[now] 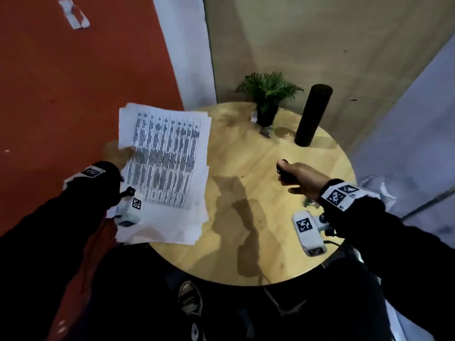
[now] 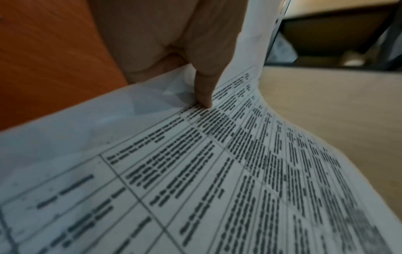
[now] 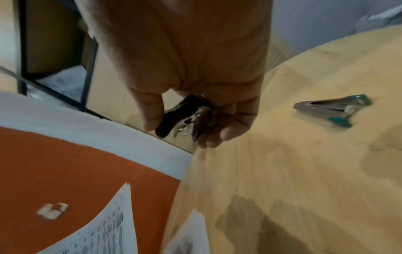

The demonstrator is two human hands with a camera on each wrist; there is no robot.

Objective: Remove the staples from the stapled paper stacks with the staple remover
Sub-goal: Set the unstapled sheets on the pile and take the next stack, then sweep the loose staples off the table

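Left hand (image 1: 123,156): raised at the left of the tabletop (image 1: 246,205), thumb pressed on top of a printed paper stack (image 1: 165,153), fingers hidden beneath. Right hand (image 1: 299,178): held above the right side, fingers (image 3: 226,134) curled round a black staple remover (image 3: 185,115). Both forearms in dark sleeves.

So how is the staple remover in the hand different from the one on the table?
The black staple remover is gripped in the right hand, held above the round table; the teal staple remover lies untouched on that table. One has black grips, the other teal. Both have shiny metal jaws.
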